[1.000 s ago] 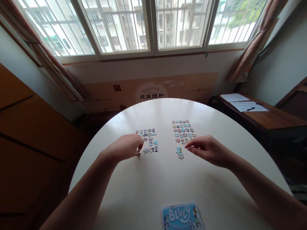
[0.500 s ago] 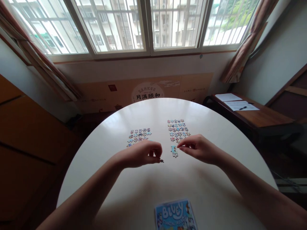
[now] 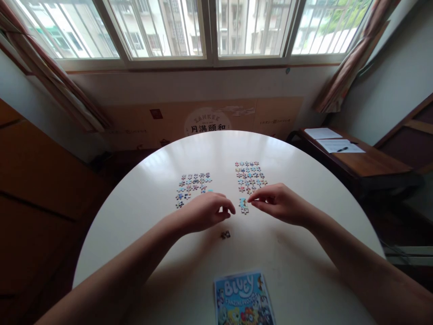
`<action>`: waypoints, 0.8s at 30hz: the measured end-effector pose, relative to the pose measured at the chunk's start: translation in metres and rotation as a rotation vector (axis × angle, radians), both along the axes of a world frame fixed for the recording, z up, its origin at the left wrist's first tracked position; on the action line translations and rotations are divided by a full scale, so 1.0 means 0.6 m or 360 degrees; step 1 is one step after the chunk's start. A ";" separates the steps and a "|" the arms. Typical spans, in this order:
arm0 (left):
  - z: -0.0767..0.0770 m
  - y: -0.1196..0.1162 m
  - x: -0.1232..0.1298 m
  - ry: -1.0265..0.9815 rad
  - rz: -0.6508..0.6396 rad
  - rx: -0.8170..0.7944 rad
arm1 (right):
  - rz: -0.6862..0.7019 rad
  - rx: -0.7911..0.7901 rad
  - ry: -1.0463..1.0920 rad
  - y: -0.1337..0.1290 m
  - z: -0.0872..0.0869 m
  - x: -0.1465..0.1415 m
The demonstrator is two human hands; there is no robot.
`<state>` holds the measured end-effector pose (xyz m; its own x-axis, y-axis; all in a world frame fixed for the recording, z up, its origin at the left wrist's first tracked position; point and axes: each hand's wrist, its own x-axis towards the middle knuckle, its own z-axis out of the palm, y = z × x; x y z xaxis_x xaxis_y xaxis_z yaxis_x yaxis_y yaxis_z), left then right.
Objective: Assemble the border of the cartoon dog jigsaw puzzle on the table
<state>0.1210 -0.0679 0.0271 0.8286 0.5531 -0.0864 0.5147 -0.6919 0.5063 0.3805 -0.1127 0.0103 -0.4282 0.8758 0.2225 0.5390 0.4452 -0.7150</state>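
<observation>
My left hand [image 3: 212,210] hovers over the table with loosely curled fingers, holding nothing I can see. Below it lies a small dark clump of puzzle pieces [image 3: 225,234]. My right hand [image 3: 274,201] has thumb and index finger nearly together at the right edge of a few joined puzzle pieces [image 3: 243,206], which show blue and yellow. Behind that hand, several loose puzzle pieces [image 3: 249,175] lie in rows. Another group of loose puzzle pieces [image 3: 195,181] is spread on the left, partly hidden by my left hand.
The round white table [image 3: 152,289] carries everything. A blue Bluey picture sheet [image 3: 242,298] lies near its front edge. To the right, a wooden side table [image 3: 382,160] holds papers [image 3: 338,145] and a pen. A window and a printed cardboard panel [image 3: 128,122] are beyond.
My left hand has let go of the dark puzzle pieces, which now lie on the table, and has moved up and away from them. My right hand stays by the joined pieces.
</observation>
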 end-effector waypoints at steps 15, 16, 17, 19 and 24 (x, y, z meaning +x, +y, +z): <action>0.032 -0.010 -0.013 0.0422 -0.0150 0.0110 | -0.0124 -0.0032 -0.0107 0.018 -0.024 0.019; 0.032 -0.012 -0.010 0.0415 -0.0161 0.0115 | -0.0136 -0.0031 -0.0105 0.020 -0.026 0.019; 0.030 -0.015 -0.006 0.0416 -0.0163 0.0129 | -0.0135 -0.0030 -0.0104 0.021 -0.028 0.018; 0.028 -0.021 0.000 0.0448 -0.0154 0.0168 | -0.0096 -0.0036 -0.0100 0.023 -0.031 0.015; 0.021 -0.032 0.011 0.0523 -0.0153 0.0261 | -0.0073 -0.0030 -0.0121 0.022 -0.033 0.008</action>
